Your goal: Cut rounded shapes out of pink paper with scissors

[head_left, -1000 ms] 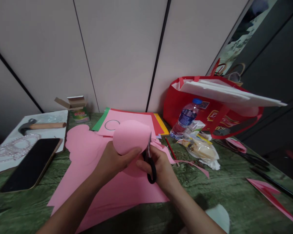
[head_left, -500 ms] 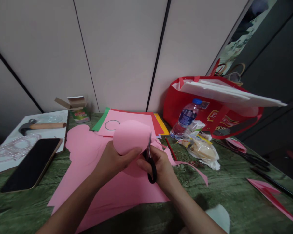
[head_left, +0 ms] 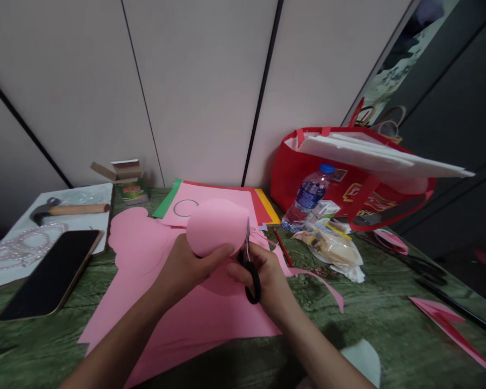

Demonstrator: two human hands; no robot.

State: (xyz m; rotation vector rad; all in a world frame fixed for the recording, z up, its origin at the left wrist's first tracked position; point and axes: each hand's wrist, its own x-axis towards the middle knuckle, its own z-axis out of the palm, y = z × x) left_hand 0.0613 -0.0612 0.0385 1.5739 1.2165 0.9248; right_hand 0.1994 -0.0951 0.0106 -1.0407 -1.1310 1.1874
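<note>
Pink disc (head_left: 216, 227): held up over the pink sheets (head_left: 210, 319), basically where it was a second ago.
Left hand (head_left: 196, 267): clamped on the disc's lower edge, thumb on top, other fingers mostly hidden underneath. Hasn't really budged.
Right hand (head_left: 267, 270): wrapped round the handles of the scissors (head_left: 247, 249). It's just beside the left one, can't tell if they touch.
Blades: up at the disc's right edge. Too small to say if they're parted.
Strip (head_left: 334, 294): here's the actual news, its loose end has swung down toward the near side. I'd guess that's the trimming going on in tiny bites, but no idea if the strip is joined to the disc, or how much edge is left.
Pencil (head_left: 282, 247): red, lower end right by the strip.
Coloured sheets (head_left: 164, 204): stacked behind the disc, same as before.
Bottle (head_left: 308, 197): in front of the red bag (head_left: 287, 167).
Phone (head_left: 52, 275) and hammer (head_left: 79, 208): off left, untouched.
</note>
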